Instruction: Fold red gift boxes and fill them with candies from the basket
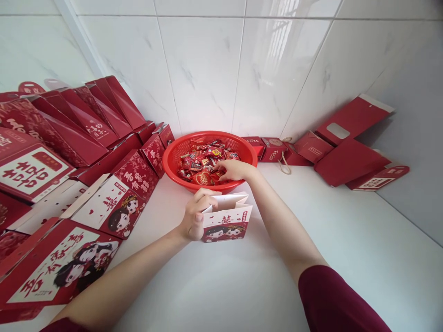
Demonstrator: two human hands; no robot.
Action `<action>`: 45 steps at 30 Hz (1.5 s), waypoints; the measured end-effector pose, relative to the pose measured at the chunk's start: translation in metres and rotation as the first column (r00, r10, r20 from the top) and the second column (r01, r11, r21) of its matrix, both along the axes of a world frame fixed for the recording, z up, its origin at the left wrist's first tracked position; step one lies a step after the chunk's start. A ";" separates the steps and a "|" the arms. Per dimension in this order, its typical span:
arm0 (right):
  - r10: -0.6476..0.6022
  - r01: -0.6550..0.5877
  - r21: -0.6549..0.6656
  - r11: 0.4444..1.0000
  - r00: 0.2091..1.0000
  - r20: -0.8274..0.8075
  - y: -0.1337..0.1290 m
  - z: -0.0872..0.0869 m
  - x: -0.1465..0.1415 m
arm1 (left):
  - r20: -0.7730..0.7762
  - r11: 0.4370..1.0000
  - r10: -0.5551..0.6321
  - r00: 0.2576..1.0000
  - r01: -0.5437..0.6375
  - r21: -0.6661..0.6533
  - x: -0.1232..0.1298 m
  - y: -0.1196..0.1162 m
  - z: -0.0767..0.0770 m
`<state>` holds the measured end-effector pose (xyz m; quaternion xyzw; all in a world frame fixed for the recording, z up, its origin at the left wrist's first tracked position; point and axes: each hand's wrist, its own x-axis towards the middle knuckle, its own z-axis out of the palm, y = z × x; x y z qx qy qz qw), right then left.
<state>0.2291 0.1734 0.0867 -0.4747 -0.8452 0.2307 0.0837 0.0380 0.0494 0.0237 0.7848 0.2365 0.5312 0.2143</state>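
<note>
My left hand (198, 216) grips the left side of a small white and red gift box (226, 226), which stands open at the top on the white table and bears two cartoon figures. Just behind the box is a red plastic basket (251, 167) holding many wrapped candies (202, 177). My right hand (232, 170) reaches over the basket's front right part, its bent fingers down among the candies. Whatever those fingertips may hold is too small to make out.
Rows of red gift boxes (93, 124) fill the left side. More red boxes (353, 159) lean at the right by the grey wall, and small ones (273, 150) line the tiled wall (204, 69). The white table (332, 221) spreads in front.
</note>
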 end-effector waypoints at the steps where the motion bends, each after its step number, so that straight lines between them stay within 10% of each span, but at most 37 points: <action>1: -0.002 0.002 0.002 1.000 1.000 0.005 0.000 0.000 0.000 | -0.001 1.000 0.003 1.000 -0.003 -0.005 0.000 0.000 0.000; 34: -0.142 0.224 0.231 0.947 0.935 -0.324 0.004 0.007 0.023 | -0.042 0.998 0.018 0.999 -0.015 0.063 0.001 -0.001 0.008; 41: -0.132 0.327 0.155 0.932 0.708 -0.694 0.001 0.017 0.032 | -0.181 0.995 -0.102 0.978 0.097 -0.037 -0.010 0.004 0.038; 45: -0.182 0.402 0.152 0.903 0.677 -0.713 -0.002 0.022 0.045 | -0.312 0.991 -0.013 0.950 0.054 0.120 -0.017 0.002 0.077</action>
